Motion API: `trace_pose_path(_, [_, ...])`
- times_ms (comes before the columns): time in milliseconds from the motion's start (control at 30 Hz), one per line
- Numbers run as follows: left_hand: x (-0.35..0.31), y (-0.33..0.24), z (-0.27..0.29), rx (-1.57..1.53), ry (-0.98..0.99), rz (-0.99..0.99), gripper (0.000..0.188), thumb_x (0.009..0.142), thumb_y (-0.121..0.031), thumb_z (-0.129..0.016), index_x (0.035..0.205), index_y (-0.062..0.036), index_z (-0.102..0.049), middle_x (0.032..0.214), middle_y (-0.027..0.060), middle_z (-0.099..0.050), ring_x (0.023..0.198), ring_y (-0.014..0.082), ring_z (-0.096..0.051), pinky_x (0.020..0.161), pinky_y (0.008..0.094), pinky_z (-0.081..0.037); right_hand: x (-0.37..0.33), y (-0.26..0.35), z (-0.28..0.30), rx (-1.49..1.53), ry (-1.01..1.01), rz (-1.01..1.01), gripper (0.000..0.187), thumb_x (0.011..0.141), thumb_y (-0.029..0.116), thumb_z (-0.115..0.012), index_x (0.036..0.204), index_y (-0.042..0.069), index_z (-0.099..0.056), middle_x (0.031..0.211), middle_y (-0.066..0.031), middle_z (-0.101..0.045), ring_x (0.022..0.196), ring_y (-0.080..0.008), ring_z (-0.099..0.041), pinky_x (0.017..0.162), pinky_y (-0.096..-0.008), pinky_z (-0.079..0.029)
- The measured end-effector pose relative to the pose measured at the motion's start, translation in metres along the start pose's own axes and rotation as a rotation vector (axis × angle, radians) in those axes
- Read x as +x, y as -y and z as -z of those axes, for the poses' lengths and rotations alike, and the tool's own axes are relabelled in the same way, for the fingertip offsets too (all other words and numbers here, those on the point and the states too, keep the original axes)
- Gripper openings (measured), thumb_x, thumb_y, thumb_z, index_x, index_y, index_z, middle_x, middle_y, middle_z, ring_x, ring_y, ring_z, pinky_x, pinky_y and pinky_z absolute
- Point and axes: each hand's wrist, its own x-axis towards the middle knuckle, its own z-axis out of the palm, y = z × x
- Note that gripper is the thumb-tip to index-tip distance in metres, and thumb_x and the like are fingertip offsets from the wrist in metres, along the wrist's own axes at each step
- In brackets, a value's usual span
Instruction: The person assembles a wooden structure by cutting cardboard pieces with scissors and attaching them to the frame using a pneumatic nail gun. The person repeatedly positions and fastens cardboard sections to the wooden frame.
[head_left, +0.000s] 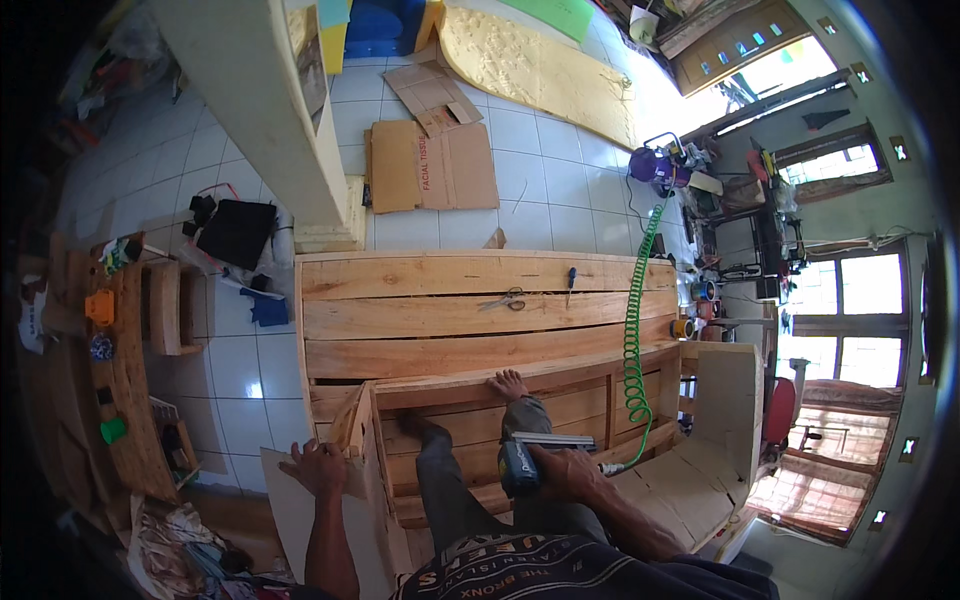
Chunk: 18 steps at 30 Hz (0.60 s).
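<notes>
Over at seven-thirty from mid-view, the left hand [319,470] rests at the top edge of the cardboard panel [300,525], alongside the wooden frame [372,455]; whether those fingers pinch it, I can't tell. Near six o'clock, the right hand [565,472] is wrapped around a nail gun [518,470], its green coiled hose [632,345] looping up toward two. Good work here would mean pressing the cardboard flat to the wood, keeping fingers out of the nose's line, squaring the tool, and leaving the hose slack.
</notes>
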Motion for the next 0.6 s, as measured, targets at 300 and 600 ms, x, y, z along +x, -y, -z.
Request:
trace_pose_path(300, [-0.002, 0.013, -0.018, -0.191, -0.436, -0.144, 0.044, 0.102, -0.029, -0.043, 0.132, -0.0057, -0.067, 0.142, 0.0168, -0.061, 0.144, 0.0388, -0.042, 0.121, 0.0675, -0.017, 0.109, -0.084, 0.006, -0.098, -0.158, 0.164, 0.075, 0.078, 0.035, -0.078, 0.145, 0.013, -0.050, 0.123, -0.0232, -0.070, 0.115, -0.0422, -0.067, 0.095, -0.0534, -0.054])
trace_pose_path(600, [-0.049, 0.001, -0.041, -0.366, -0.607, 0.245, 0.052, 0.109, -0.028, -0.038, 0.152, 0.0019, -0.043, 0.159, 0.0250, -0.039, 0.149, 0.0418, -0.034, 0.124, 0.0499, -0.023, 0.520, -0.315, -0.098, -0.300, 0.015, 0.132, 0.083, 0.085, 0.013, -0.068, 0.159, 0.009, -0.031, 0.126, -0.0231, -0.067, 0.114, -0.0424, -0.066, 0.095, -0.0561, -0.052])
